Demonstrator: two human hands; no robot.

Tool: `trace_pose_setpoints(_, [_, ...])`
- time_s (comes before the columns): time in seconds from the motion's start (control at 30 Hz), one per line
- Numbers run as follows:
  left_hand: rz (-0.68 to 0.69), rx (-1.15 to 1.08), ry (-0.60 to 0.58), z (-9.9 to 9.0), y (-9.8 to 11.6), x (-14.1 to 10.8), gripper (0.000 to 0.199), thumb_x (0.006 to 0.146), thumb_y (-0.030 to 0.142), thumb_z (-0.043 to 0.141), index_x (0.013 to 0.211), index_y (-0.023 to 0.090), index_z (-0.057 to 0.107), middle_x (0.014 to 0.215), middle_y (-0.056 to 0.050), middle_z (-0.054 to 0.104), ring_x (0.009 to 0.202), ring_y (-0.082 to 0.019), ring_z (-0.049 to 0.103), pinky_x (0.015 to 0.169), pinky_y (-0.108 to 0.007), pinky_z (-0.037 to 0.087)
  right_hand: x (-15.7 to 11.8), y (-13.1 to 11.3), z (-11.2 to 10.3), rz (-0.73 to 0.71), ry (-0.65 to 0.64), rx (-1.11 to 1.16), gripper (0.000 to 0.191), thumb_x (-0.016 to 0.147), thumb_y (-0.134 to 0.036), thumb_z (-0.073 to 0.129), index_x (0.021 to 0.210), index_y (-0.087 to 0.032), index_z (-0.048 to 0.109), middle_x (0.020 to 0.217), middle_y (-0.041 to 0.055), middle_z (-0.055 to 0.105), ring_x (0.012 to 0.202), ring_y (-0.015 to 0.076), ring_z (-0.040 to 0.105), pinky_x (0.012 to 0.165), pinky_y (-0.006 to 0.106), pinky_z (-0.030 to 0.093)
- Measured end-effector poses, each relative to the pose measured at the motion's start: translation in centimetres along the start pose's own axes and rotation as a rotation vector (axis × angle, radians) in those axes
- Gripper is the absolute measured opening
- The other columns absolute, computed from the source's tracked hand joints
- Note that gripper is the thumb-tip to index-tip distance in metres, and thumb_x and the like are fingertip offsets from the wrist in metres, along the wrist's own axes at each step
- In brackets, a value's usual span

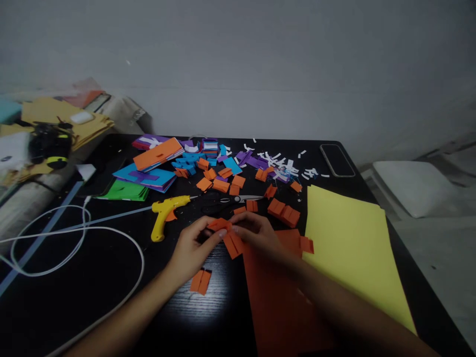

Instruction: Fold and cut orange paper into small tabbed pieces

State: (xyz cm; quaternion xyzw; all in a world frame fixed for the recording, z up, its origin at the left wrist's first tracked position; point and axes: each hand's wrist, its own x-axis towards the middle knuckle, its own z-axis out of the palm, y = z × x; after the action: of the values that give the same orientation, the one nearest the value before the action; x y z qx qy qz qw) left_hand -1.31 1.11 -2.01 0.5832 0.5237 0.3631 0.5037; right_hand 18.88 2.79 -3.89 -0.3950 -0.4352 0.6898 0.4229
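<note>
Between my two hands is a small folded piece of orange paper (232, 243), with creases running along it. My left hand (195, 245) pinches its left side between thumb and fingers. On the right side, my right hand (258, 230) grips it with fingertips close to the left thumb. Below the right forearm lies a large orange sheet (275, 297). One small folded orange piece (201, 282) rests on the table nearer to me. Several more folded orange pieces (221, 185) are scattered beyond my hands, around black-handled scissors (245, 199).
A yellow glue gun (163, 213) lies left of my hands, near a looped white cable (139, 248). Yellow sheets (349, 248) and a phone (337, 160) are at the right. Behind are green paper (124, 191), blue and purple folded paper (145, 177) and white scraps (278, 162).
</note>
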Motion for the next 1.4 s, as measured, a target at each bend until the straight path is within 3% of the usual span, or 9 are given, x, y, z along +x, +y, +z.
trace_pose_setpoints(0.1, [0.002,-0.02,0.004,0.0,0.0,0.0,0.025,0.092,0.043,0.07,0.1,0.02,0.073,0.09,-0.003,0.075,0.075,-0.017,0.065,0.067,-0.026,0.049,0.1,-0.1,-0.4,0.038,-0.049,0.063,0.018,0.081,-0.023,0.073,0.099,-0.021,0.078,0.082,-0.0011,0.072,0.074,0.0125,0.066,0.072,0.026,0.051])
trace_pose_setpoints(0.2, [-0.007,-0.022,0.019,0.0,0.0,0.0,0.025,0.092,0.044,0.069,0.096,0.019,0.072,0.081,-0.001,0.071,0.069,-0.015,0.061,0.063,-0.024,0.046,0.3,0.3,-0.5,0.052,-0.099,0.104,0.026,0.076,-0.018,0.078,0.101,-0.022,0.075,0.092,0.0009,0.077,0.083,0.0154,0.072,0.078,0.028,0.054])
trace_pose_setpoints(0.3, [-0.012,-0.01,0.023,0.0,0.0,0.1,0.026,0.091,0.045,0.07,0.093,0.019,0.071,0.07,0.002,0.065,0.063,-0.013,0.056,0.058,-0.023,0.042,0.3,0.5,-0.3,0.026,-0.106,0.079,0.028,0.075,-0.023,0.085,0.1,-0.021,0.073,0.092,0.0016,0.077,0.085,0.0166,0.073,0.08,0.03,0.055])
trace_pose_setpoints(0.5, [0.026,-0.032,-0.029,-0.2,0.4,0.2,0.031,0.091,0.048,0.068,0.09,0.018,0.073,0.077,-0.002,0.07,0.068,-0.016,0.06,0.061,-0.025,0.045,0.1,0.3,0.1,0.015,-0.067,-0.009,0.034,0.072,-0.033,0.092,0.094,-0.02,0.07,0.081,-0.0009,0.073,0.068,0.0134,0.068,0.067,0.027,0.054])
trace_pose_setpoints(0.7, [0.099,-0.024,-0.095,-0.7,0.7,-0.1,0.049,0.101,0.057,0.05,0.085,0.017,0.072,0.076,-0.005,0.069,0.074,-0.019,0.064,0.07,-0.029,0.049,-0.1,0.0,0.5,0.001,-0.035,-0.023,0.033,0.073,-0.039,0.091,0.083,-0.019,0.067,0.073,-0.0022,0.069,0.061,0.012,0.061,0.06,0.026,0.048])
trace_pose_setpoints(0.87, [0.073,0.062,-0.052,-0.3,-0.1,-0.3,0.034,0.09,0.051,0.07,0.097,0.018,0.071,0.076,-0.001,0.066,0.066,-0.015,0.059,0.06,-0.025,0.045,-0.2,-0.1,0.5,-0.017,-0.026,-0.048,0.033,0.074,-0.041,0.09,0.083,-0.019,0.067,0.072,-0.0026,0.066,0.061,0.0116,0.058,0.058,0.025,0.044])
trace_pose_setpoints(0.97, [0.066,0.108,0.003,0.0,-0.4,-0.2,0.027,0.091,0.044,0.071,0.085,0.018,0.07,0.066,0.002,0.061,0.06,-0.013,0.055,0.056,-0.022,0.041,-0.2,-0.1,0.6,-0.011,-0.021,-0.079,0.035,0.073,-0.043,0.09,0.082,-0.019,0.067,0.07,-0.0024,0.065,0.06,0.0116,0.057,0.057,0.025,0.043])
trace_pose_setpoints(1.13, [0.037,0.046,-0.027,-0.1,0.1,0.1,0.028,0.089,0.04,0.07,0.075,0.017,0.067,0.061,0.003,0.059,0.055,-0.011,0.052,0.051,-0.021,0.038,-0.3,0.2,0.7,-0.011,-0.005,-0.121,0.035,0.073,-0.043,0.091,0.084,-0.018,0.068,0.07,-0.0013,0.068,0.06,0.0118,0.058,0.057,0.025,0.041])
trace_pose_setpoints(1.4, [0.049,-0.002,-0.051,-0.3,0.8,0.1,0.019,0.088,0.036,0.074,0.083,0.018,0.072,0.076,-0.002,0.072,0.071,-0.016,0.066,0.067,-0.025,0.051,-0.6,0.3,0.7,-0.013,-0.064,-0.191,0.031,0.075,-0.042,0.088,0.081,-0.018,0.069,0.065,-0.0042,0.06,0.057,0.0094,0.05,0.053,0.023,0.036])
